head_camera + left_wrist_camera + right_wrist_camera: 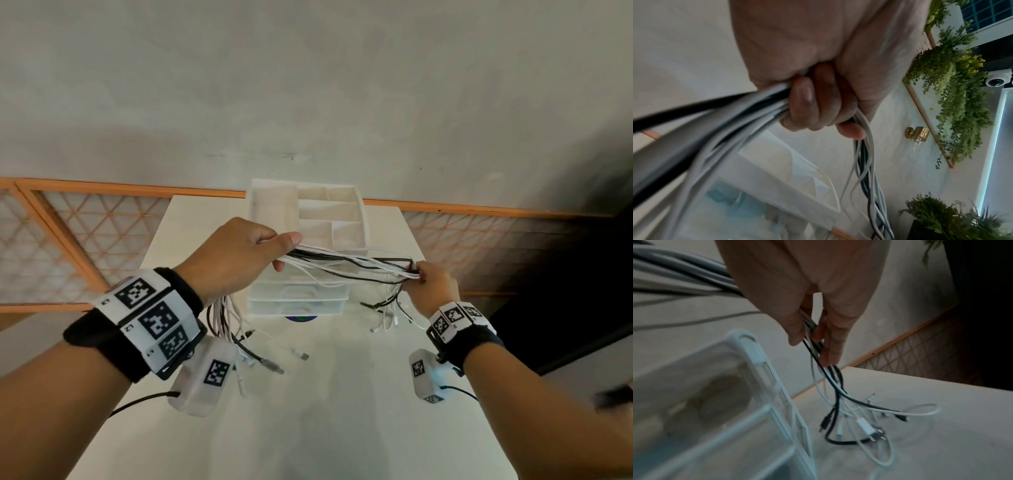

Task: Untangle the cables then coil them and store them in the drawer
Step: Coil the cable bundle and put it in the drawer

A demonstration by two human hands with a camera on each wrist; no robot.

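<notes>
White tabletop point(342, 394) underfoot, the left hand point(236, 258) at nine o'clock and right hand point(433, 286) at three each clench the cables point(346, 265), stretched before the drawer unit point(301, 298): still untangling, I'd say, and single strands want teasing apart next.

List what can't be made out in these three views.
- Count of the white and black cables: they overlap in the head view and are blurred in both wrist views.
- Left hand grip in the head view: fingers curl under; only the left wrist view shows it.
- Contents of the white plastic drawer unit: fronts translucent, cables in front.
- Plug types on the white table: too small.
</notes>
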